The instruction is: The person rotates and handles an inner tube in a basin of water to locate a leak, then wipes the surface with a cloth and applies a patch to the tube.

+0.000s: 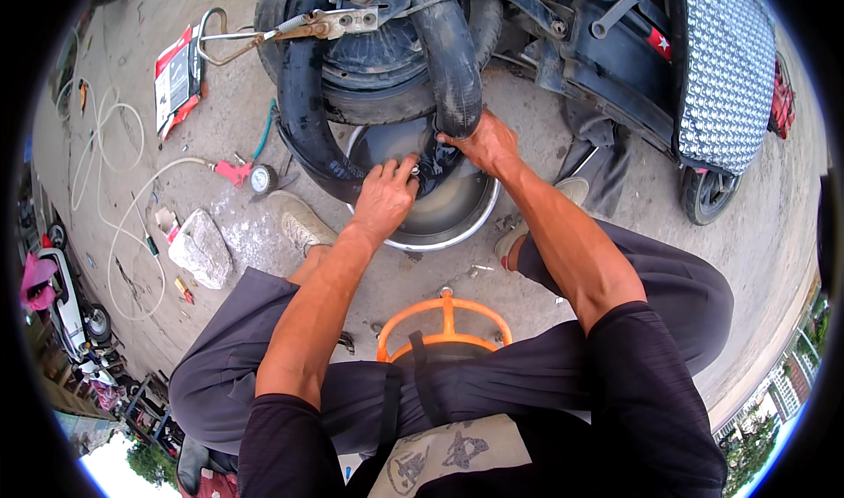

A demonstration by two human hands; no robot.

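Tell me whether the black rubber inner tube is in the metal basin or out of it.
Partly in. The black rubber inner tube loops from the wheel down into the round metal basin, where the left hand and right hand press it.

Outdoors, daylight, no hard shadows. Ground was grey concrete (132,76), cracked and stained. White hose (112,146) looped across it at left, pale stone block (202,247) nearby. Small parked vehicle (75,309) at left edge, trees (149,463) beyond.
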